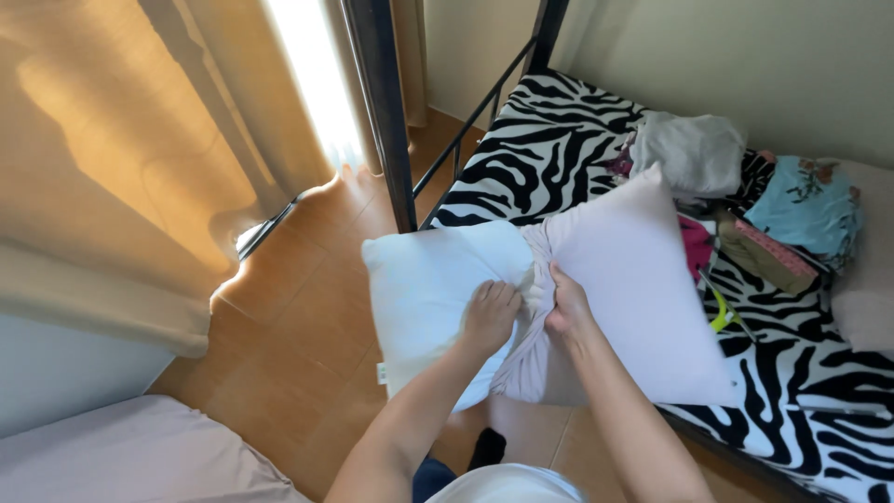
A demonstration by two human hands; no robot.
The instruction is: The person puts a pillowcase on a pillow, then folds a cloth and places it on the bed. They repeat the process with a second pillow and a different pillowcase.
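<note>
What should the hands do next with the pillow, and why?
Probably pull the bunched edge of the pale pink pillowcase further left. The white pillow is still half bare, and the left hand and right hand both sit at the gathered edge.

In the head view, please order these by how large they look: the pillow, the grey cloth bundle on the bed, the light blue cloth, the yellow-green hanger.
1. pillow, though nearest the camera
2. grey cloth bundle and light blue cloth: look alike, unranked
3. yellow-green hanger, partly hidden
</note>
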